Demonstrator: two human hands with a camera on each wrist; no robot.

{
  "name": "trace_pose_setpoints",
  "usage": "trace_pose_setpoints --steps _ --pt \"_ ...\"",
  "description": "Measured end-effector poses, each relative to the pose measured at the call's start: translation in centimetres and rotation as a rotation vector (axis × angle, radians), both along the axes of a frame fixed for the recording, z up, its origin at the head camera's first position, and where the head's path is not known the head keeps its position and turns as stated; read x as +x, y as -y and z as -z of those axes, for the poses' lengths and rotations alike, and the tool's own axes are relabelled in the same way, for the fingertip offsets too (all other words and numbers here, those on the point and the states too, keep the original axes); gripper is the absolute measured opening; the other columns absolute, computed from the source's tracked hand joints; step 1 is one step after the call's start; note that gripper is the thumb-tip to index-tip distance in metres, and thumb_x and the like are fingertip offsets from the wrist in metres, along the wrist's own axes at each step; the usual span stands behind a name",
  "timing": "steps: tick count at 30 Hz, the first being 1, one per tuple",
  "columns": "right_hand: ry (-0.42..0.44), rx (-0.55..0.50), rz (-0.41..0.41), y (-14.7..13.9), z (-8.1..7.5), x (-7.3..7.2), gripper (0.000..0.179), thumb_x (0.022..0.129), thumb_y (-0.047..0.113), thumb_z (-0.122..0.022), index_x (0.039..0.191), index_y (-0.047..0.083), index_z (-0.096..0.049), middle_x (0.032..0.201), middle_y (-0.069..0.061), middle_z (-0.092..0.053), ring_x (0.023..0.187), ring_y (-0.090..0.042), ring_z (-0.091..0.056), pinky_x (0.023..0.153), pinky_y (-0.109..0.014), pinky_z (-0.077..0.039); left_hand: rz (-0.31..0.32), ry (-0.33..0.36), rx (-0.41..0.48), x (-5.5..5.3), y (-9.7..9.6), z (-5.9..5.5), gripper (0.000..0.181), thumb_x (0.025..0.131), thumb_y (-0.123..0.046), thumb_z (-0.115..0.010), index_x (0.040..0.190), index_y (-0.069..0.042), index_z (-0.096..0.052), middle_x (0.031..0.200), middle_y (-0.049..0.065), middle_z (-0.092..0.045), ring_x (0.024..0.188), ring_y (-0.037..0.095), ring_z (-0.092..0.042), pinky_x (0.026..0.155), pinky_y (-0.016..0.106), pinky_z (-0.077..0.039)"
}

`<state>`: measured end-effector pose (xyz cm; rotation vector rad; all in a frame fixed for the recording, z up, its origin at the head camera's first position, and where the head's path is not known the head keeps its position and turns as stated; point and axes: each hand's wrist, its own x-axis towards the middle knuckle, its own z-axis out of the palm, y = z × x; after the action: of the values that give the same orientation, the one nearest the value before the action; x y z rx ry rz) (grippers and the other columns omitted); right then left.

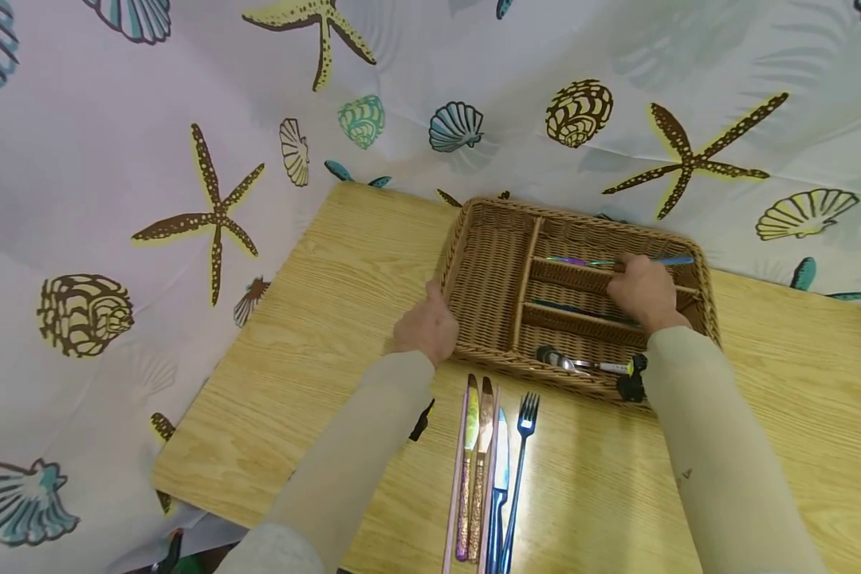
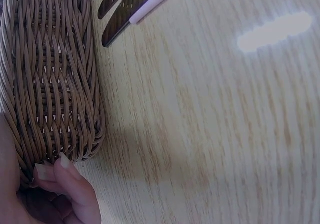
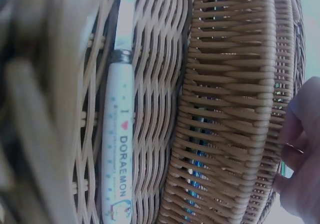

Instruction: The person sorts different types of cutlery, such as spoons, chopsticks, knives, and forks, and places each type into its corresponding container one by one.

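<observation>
A brown wicker cutlery basket [image 1: 488,355] with several compartments stands on the table. My left hand [image 1: 428,325] grips its left wall near the front corner; in the left wrist view the fingers [image 2: 75,184] curl against the weave. My right hand [image 1: 644,291] reaches over the divider into the back compartment, its fingers around a slim rainbow-coloured utensil [image 1: 674,261] whose kind I cannot tell. In the right wrist view a sliver of green shows by those fingers. A dark utensil [image 1: 556,305] lies in the middle compartment. The front one holds a spoon [image 1: 556,359] and white-handled cutlery [image 3: 117,144] printed "DORAEMON".
In front of the basket lie a row of knives [image 1: 471,462], pink sticks [image 1: 454,494], a blue knife [image 1: 500,470] and a blue fork [image 1: 524,430]. A cloth [image 1: 402,80] with shells and starfish hangs behind the wooden table [image 1: 316,319].
</observation>
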<state>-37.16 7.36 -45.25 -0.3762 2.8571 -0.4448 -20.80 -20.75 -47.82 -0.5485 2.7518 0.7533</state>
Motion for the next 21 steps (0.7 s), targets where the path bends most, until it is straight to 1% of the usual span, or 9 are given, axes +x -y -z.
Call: trace_pose_setpoints --steps 2,3,4,5,7,8,9,15,21 --pt "0.031 0.047 -0.040 0.3 0.0 0.0 0.060 0.091 0.005 -0.038 0.150 -0.002 -0.037 0.071 -0.018 -0.064 0.046 -0.021 -0.039 0.062 -0.045 -0.043 -0.001 0.005 -0.005 0.0 0.0 -0.1 0.057 0.101 -0.019 -0.028 0.154 -0.010 -0.010 0.059 0.003 -0.055 0.043 0.016 -0.045 0.040 0.031 -0.034" --pt "0.046 0.087 -0.068 0.5 0.0 0.0 0.060 0.091 0.005 -0.038 0.151 -0.002 -0.036 0.077 -0.020 -0.065 0.055 -0.029 -0.049 0.073 -0.053 -0.045 -0.002 0.007 -0.005 0.0 0.0 -0.1 0.057 0.102 -0.019 -0.028 0.154 -0.010 -0.010 0.059 0.003 -0.056 0.043 0.016 -0.046 0.040 0.031 -0.034" --pt "0.059 0.131 -0.089 0.7 0.0 0.0 0.060 0.093 0.007 -0.038 0.152 -0.001 -0.033 0.083 -0.021 -0.066 0.070 -0.037 -0.057 0.083 -0.061 -0.042 -0.004 0.007 -0.002 0.0 0.0 -0.2 0.057 0.102 -0.019 -0.029 0.154 -0.010 -0.010 0.059 0.004 -0.056 0.043 0.017 -0.046 0.040 0.032 -0.035" --pt "0.067 0.168 -0.107 0.8 0.0 0.1 0.060 0.094 0.009 -0.038 0.153 -0.001 -0.031 0.097 -0.025 -0.066 0.087 -0.045 -0.058 0.092 -0.068 -0.036 -0.005 0.010 -0.005 0.0 0.0 -0.2 0.057 0.102 -0.019 -0.029 0.154 -0.011 -0.010 0.059 0.004 -0.056 0.043 0.017 -0.046 0.040 0.032 -0.034" --pt "0.080 0.215 -0.135 1.0 0.0 0.2 0.060 0.096 0.011 -0.039 0.154 -0.002 -0.028 0.128 -0.033 -0.055 0.119 -0.056 -0.044 0.103 -0.076 -0.020 -0.004 0.010 -0.004 0.0 -0.1 -0.2 0.056 0.102 -0.020 -0.029 0.154 -0.011 -0.009 0.059 0.003 -0.056 0.043 0.016 -0.044 0.040 0.031 -0.033" --pt "0.082 0.233 -0.145 0.9 0.1 0.3 0.061 0.096 0.013 -0.040 0.154 -0.002 -0.026 0.138 -0.036 -0.046 0.128 -0.058 -0.036 0.104 -0.078 -0.017 -0.004 0.008 -0.003 0.0 -0.2 -0.1 0.056 0.102 -0.020 -0.028 0.154 -0.011 -0.009 0.058 0.003 -0.055 0.042 0.016 -0.043 0.040 0.031 -0.032" --pt "0.076 0.241 -0.145 0.9 0.1 0.4 0.062 0.096 0.014 -0.040 0.154 -0.001 -0.025 0.144 -0.037 -0.038 0.130 -0.058 -0.031 0.104 -0.077 -0.017 -0.004 0.007 -0.002 0.0 -0.2 -0.1 0.056 0.102 -0.019 -0.028 0.154 -0.012 -0.010 0.057 0.002 -0.053 0.042 0.015 -0.042 0.039 0.031 -0.031" --pt "0.034 0.199 -0.121 0.6 0.1 1.3 0.061 0.100 0.017 -0.040 0.155 -0.002 -0.023 0.148 -0.037 -0.031 0.135 -0.057 -0.025 0.107 -0.076 -0.011 -0.001 0.000 0.010 -0.1 -0.5 -0.1 0.057 0.102 -0.019 -0.029 0.155 -0.011 -0.009 0.055 0.000 -0.049 0.041 0.014 -0.039 0.039 0.029 -0.030" --pt "-0.066 0.089 -0.108 0.8 0.2 2.7 0.054 0.101 0.015 -0.040 0.151 -0.002 -0.029 0.150 -0.035 -0.029 0.138 -0.055 -0.022 0.110 -0.074 -0.011 -0.009 -0.008 0.003 0.0 0.0 0.1 0.058 0.101 -0.020 -0.028 0.155 -0.010 -0.009 0.055 -0.001 -0.048 0.041 0.013 -0.039 0.040 0.030 -0.032"
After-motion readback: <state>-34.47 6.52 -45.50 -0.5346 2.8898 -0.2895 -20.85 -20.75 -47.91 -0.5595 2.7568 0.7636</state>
